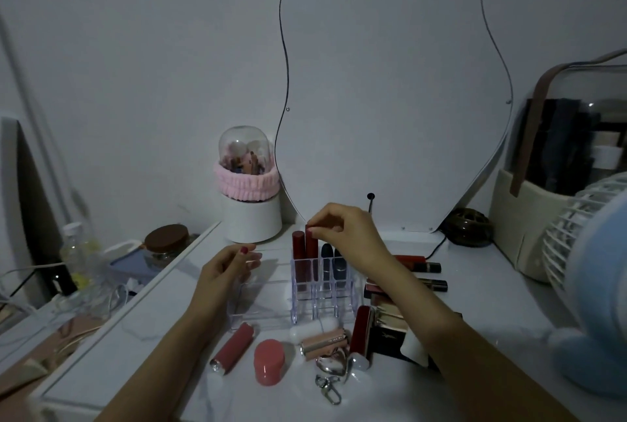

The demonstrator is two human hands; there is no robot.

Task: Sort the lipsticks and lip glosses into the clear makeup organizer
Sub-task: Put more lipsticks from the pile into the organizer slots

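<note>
Nearest on the white table (475,286), a pink lipstick (231,348) lies flat, its long axis running diagonally with the metal end pointing toward the viewer. Beside it stands a short coral jar (268,361), and further right a rose-gold tube (324,344) lies on its side. Behind them stands the clear organizer (322,289), holding dark red and navy tubes upright. The left hand (228,269) rests against its left side, its fingers curved. The right hand (342,228) pinches the top of a dark red lipstick (311,245), standing vertical in a back slot.
</note>
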